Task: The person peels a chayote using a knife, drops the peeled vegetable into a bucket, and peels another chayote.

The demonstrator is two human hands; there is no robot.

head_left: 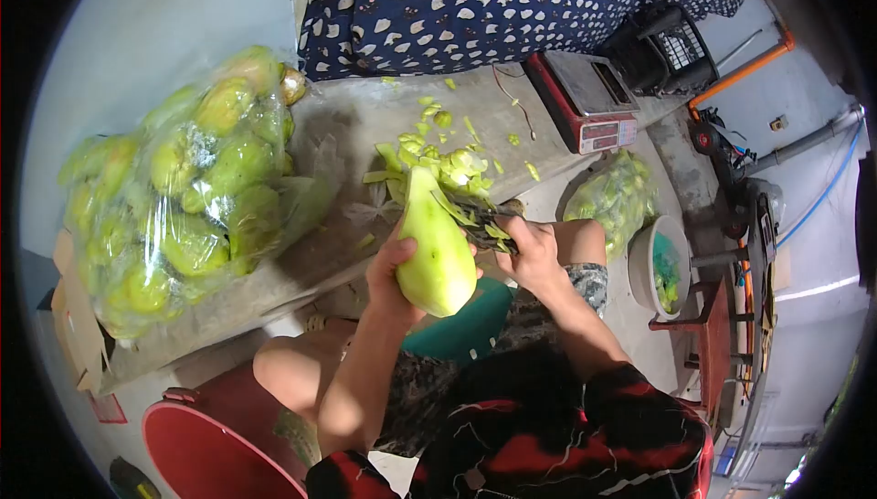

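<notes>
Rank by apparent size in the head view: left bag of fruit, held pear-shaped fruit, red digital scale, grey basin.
1. Left bag of fruit
2. Pear-shaped fruit and red digital scale: look alike; fruit nearer
3. Grey basin

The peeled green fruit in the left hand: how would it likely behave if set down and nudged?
The peeled green fruit is probably slippery, since its bared flesh looks glossy. Its rounded, tapering body suggests rolling in a curve. It is likely firm, showing no sag in the left hand.
</notes>
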